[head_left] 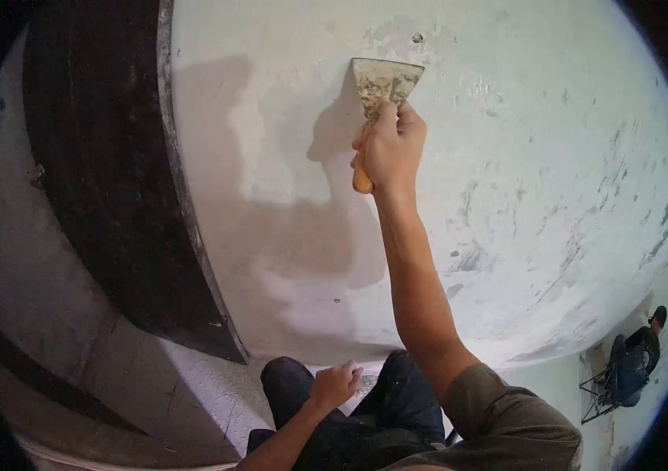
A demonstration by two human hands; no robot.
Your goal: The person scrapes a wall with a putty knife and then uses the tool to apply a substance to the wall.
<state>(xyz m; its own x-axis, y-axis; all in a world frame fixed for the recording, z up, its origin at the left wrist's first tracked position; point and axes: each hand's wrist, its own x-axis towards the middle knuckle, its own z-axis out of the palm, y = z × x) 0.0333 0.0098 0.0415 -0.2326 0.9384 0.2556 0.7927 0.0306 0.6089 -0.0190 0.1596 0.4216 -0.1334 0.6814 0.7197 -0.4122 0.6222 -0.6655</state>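
My right hand is closed round the orange-yellow handle of a putty knife, arm stretched up in front of me. The knife's wide, plaster-smeared blade points upward, its edge right at the pale wall. Just above the blade shows a small dark hole in the wall, with rough, chipped marks near it. Low down, my left hand rests over my lap between the knees, its fingers curled in and no object showing in them.
A dark door panel with a metal-coloured edge stands left of the wall. Grey marks streak the wall's right side. At the far right a person in dark clothes sits on a folding chair. Pale floor shows below.
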